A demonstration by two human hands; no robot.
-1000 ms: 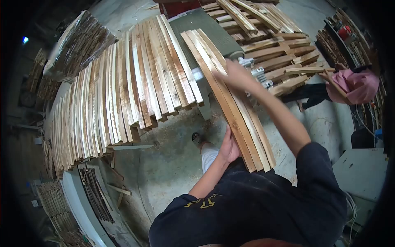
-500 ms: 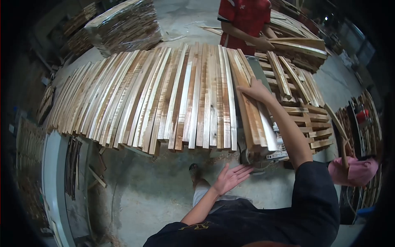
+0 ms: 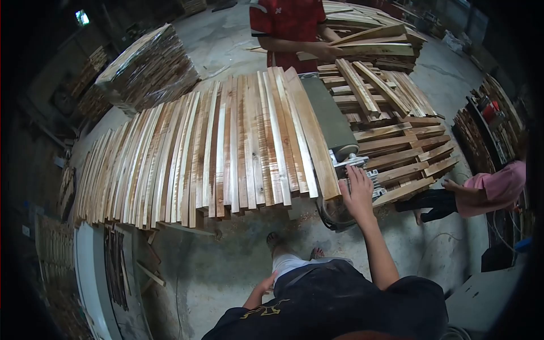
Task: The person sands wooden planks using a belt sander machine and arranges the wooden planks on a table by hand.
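Note:
A long row of wooden slats lies side by side, with a wider board at its right end. My right hand rests beside the near end of that board, its fingers apart, next to metal clamp-like parts. Beyond it a green belt surface runs along the board's right side. My left hand hangs low by my waist, partly hidden by my shirt, and its grip is hard to make out.
A co-worker in red holds slats at the back. Stacked wood stands on the right, with a person in pink beyond. A wrapped pile stands back left.
The boards that I held are now at the right end of the row. My right hand has let go and moved to their near end; my left hand has dropped to my waist.

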